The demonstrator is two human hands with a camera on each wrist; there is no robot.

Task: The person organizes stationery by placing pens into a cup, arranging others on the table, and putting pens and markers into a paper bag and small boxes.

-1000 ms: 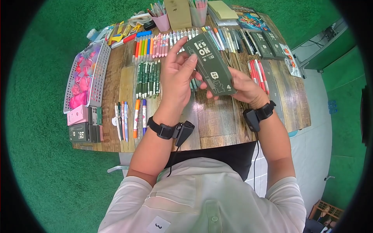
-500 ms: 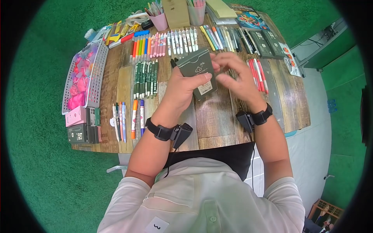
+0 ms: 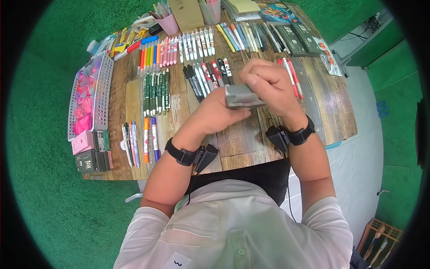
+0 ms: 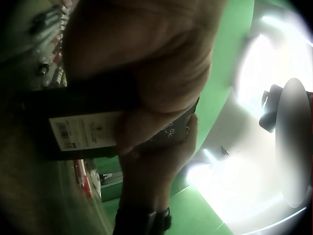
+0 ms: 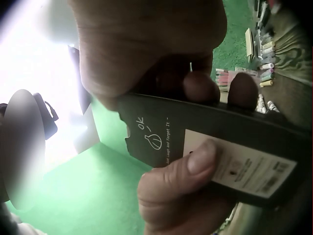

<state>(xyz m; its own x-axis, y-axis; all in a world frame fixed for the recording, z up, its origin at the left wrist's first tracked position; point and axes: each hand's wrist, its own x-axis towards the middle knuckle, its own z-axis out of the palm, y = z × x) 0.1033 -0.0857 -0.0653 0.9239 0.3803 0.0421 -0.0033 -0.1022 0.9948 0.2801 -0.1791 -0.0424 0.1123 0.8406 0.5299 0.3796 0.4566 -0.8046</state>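
Note:
In the head view the left hand (image 3: 214, 112) grips a dark grey-green box (image 3: 242, 96), seen nearly end-on above the table. The right hand (image 3: 271, 87) has curled fingers at the box's other end. In the left wrist view, the left thumb lies across the box (image 4: 39, 122) beside its white label, and the right hand (image 4: 156, 169) is at the far end. The right wrist view shows the box (image 5: 146, 115) with a line drawing and notched edge, under the right hand (image 5: 151, 44); the right fingertips are largely hidden.
Rows of pens and markers (image 3: 156, 92) lie on the wooden table (image 3: 242, 154). A white basket (image 3: 104, 96) of pink items and stacked boxes (image 3: 86, 159) stand at the left. Pen cups (image 3: 167, 23), a brown bag (image 3: 186, 14) and dark boxes (image 3: 291, 40) are at the back.
The box has turned from showing a broad face to nearly end-on. The right hand first came off it, then closed in at its end. Black, white and red pens behind it have come into view.

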